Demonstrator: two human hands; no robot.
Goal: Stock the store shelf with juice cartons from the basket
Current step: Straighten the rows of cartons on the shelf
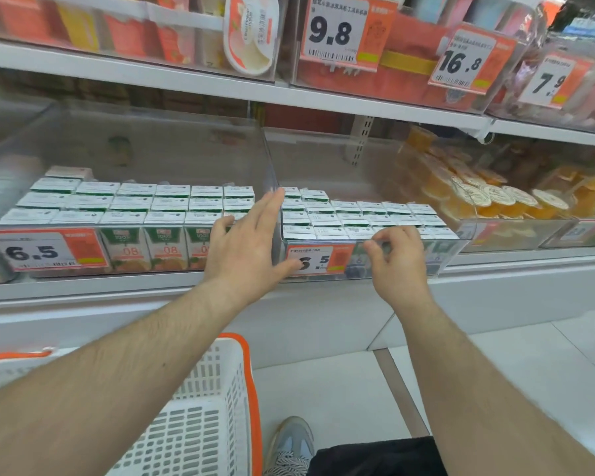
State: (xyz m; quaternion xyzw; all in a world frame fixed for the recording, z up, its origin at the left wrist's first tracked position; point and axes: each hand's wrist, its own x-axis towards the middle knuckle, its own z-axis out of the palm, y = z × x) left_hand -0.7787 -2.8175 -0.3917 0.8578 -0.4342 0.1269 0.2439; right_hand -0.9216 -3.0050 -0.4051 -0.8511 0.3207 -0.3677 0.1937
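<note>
- Head view, nearest to me: a white slotted basket (200, 417) with an orange rim sits low, under my left forearm, well below both hands; I can't see any cartons inside it from here.
- Beside the basket, lower right, I see a grey shoe (291, 441) on the pale floor (495, 365).
- My left hand (246, 249) is up at the shelf front, its grip spread, fingers straight and reaching up along the clear divider (272, 187) between the two bins; the thumb lies across the corner of the price tag (318, 261) reading 6.5.
- My right hand (397, 257) is just to the right of the left one, its grip loosely curled, fingertips pinching at the top front edge of the right clear bin (457, 240). I can't tell whether it holds a carton or only the plastic edge.
- To the left of my left grip, the juice cartons (131, 214) stand in tight rows in the left bin, green-and-white fronts facing out, beside another 6.5 tag (45, 250).
- Behind my right grip, more cartons (351, 218) fill the right bin, stepped back in rows.
- Further right of that grip, orange jelly cups (488, 194) pile in a neighbouring bin.
- Above both grips, the upper shelf (186, 79) carries red and orange packs with tags 9.8 (334, 29), 16.8 (461, 60) and 7.9.
</note>
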